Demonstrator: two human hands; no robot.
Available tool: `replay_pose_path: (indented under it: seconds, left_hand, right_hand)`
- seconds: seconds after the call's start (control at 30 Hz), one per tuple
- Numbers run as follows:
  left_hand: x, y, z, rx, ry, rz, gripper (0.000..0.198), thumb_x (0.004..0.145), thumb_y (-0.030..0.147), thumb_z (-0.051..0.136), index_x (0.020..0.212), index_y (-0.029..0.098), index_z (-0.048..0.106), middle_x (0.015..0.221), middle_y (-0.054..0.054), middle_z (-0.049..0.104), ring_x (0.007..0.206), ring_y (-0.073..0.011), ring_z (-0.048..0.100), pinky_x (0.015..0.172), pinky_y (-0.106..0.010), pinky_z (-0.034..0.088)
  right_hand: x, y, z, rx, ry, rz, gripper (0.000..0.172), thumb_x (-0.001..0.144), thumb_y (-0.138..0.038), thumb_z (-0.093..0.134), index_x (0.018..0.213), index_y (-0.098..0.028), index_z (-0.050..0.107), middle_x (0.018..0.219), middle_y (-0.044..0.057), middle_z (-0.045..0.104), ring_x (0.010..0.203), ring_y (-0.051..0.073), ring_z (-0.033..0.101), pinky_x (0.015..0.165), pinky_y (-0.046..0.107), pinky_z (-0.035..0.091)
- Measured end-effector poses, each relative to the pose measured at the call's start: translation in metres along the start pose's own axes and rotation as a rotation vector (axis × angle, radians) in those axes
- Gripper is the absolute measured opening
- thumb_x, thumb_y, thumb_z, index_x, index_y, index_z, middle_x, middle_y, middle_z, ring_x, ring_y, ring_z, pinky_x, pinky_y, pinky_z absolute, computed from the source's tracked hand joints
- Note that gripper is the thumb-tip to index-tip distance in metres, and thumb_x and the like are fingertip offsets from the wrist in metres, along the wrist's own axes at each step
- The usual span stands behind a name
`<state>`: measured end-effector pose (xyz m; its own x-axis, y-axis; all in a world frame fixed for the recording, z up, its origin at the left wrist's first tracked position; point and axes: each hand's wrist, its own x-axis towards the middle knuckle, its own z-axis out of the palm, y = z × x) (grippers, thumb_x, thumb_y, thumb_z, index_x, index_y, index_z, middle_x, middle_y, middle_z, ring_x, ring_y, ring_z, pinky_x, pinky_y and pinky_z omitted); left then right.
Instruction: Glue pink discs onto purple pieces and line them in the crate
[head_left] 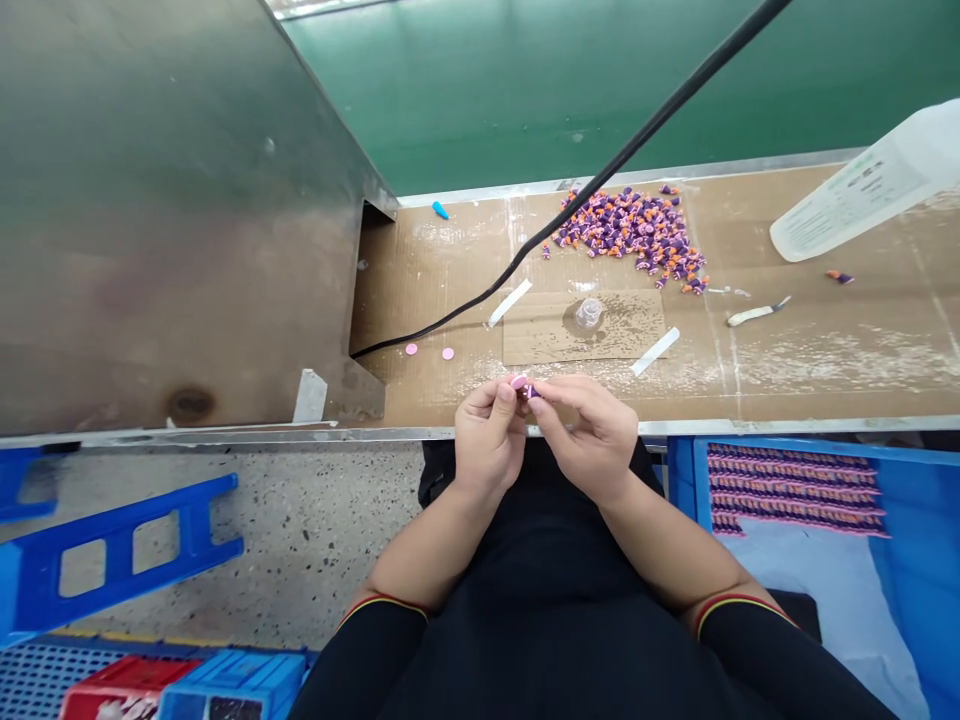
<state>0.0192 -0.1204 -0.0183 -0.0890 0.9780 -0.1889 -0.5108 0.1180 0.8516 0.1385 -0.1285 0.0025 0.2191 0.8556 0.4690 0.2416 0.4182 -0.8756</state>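
Your left hand (489,437) and right hand (589,435) sit just over the near edge of the table (825,385), their fingers (504,398) closed from both sides on one small pink-and-purple piece (524,388). Neither hand holds anything else. Ahead of them lie two loose pink discs (448,353), then one clear plastic cup (589,313) on a cardboard sheet (540,330), flanked by two white strips (508,303). Beyond, there's a heap of purple-and-orange pieces (626,235), too many to count. One black cable (600,170) crosses above the table. To your right, a blue crate (787,480) holds about four rows of pink-and-purple pieces (795,490).
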Motion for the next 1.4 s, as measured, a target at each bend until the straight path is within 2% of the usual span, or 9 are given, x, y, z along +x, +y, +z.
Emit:
replay_pose_path:
  seconds: [0.23,0.33,0.43,0.57,0.67,0.83,1.0,1.17,1.4]
  left_hand:
    - [-0.003,0.002,0.009,-0.033,0.055,0.062,0.033,0.073,0.053,0.099,0.083,0.024,0.085,0.081,-0.003,0.081,0.071,-0.0098,0.072,0.071,-0.019,0.062]
    - [-0.003,0.000,0.008,0.013,0.054,0.124,0.032,0.075,0.054,0.097,0.084,0.025,0.086,0.081,-0.003,0.081,0.071,-0.0108,0.074,0.070,-0.019,0.063]
    - [-0.004,-0.004,0.005,0.113,0.042,0.234,0.027,0.083,0.053,0.092,0.089,0.026,0.087,0.085,-0.004,0.083,0.075,-0.0123,0.077,0.071,-0.020,0.064]
    - [-0.007,-0.006,0.000,0.283,0.030,0.395,0.015,0.094,0.041,0.084,0.095,0.027,0.087,0.094,-0.005,0.084,0.087,-0.0149,0.080,0.077,-0.022,0.066]
    - [-0.009,-0.006,0.000,0.342,0.041,0.488,0.010,0.097,0.036,0.081,0.097,0.027,0.087,0.095,-0.004,0.084,0.091,-0.0151,0.081,0.083,-0.024,0.067]
    - [-0.011,-0.004,0.004,0.401,0.045,0.603,0.009,0.099,0.032,0.078,0.099,0.028,0.086,0.094,-0.003,0.084,0.089,-0.0146,0.081,0.083,-0.025,0.066]
    - [-0.013,-0.004,0.006,0.465,0.061,0.638,0.010,0.100,0.032,0.077,0.101,0.027,0.086,0.094,-0.004,0.084,0.089,-0.0162,0.082,0.083,-0.028,0.067]
    - [-0.015,-0.002,0.006,0.530,0.009,0.703,0.015,0.103,0.031,0.073,0.111,0.029,0.085,0.103,-0.005,0.085,0.097,-0.0184,0.083,0.088,-0.033,0.069]
    - [-0.017,-0.001,0.006,0.523,-0.030,0.732,0.019,0.103,0.025,0.072,0.116,0.032,0.083,0.106,-0.003,0.085,0.100,-0.0170,0.082,0.093,-0.032,0.068]
  right_hand:
    - [-0.001,0.007,0.004,-0.043,0.060,-0.185,0.022,0.096,-0.012,0.077,0.111,-0.028,0.081,0.097,0.002,0.085,0.084,0.019,0.081,0.075,0.035,0.070]
    - [-0.001,0.007,0.003,-0.028,0.049,-0.195,0.025,0.095,-0.008,0.078,0.111,-0.027,0.080,0.096,0.002,0.084,0.083,0.019,0.081,0.076,0.034,0.070]
    - [-0.001,0.006,0.003,-0.045,0.055,-0.207,0.025,0.095,-0.008,0.078,0.110,-0.027,0.080,0.096,0.003,0.084,0.084,0.019,0.081,0.076,0.034,0.070]
    - [-0.004,0.003,0.002,-0.090,0.068,-0.218,0.022,0.096,-0.010,0.078,0.110,-0.027,0.079,0.098,0.004,0.085,0.085,0.019,0.082,0.075,0.033,0.071]
    - [-0.005,0.001,0.002,-0.108,0.073,-0.216,0.020,0.096,-0.012,0.079,0.109,-0.027,0.079,0.096,0.003,0.085,0.083,0.019,0.083,0.073,0.033,0.071]
    - [-0.007,-0.002,0.002,-0.098,0.093,-0.199,0.019,0.095,-0.012,0.080,0.107,-0.026,0.079,0.094,0.002,0.085,0.082,0.019,0.082,0.072,0.031,0.071]
    - [-0.007,-0.001,0.003,-0.097,0.105,-0.187,0.023,0.093,-0.012,0.080,0.109,-0.029,0.081,0.095,0.002,0.085,0.082,0.020,0.083,0.073,0.032,0.072]
    - [-0.006,-0.001,0.000,-0.108,0.105,-0.192,0.022,0.094,-0.012,0.079,0.107,-0.029,0.081,0.096,0.002,0.085,0.084,0.021,0.083,0.075,0.034,0.073]
    - [-0.005,-0.005,-0.003,-0.073,0.088,-0.218,0.026,0.093,-0.008,0.079,0.110,-0.028,0.080,0.098,0.002,0.085,0.087,0.020,0.083,0.077,0.033,0.072]
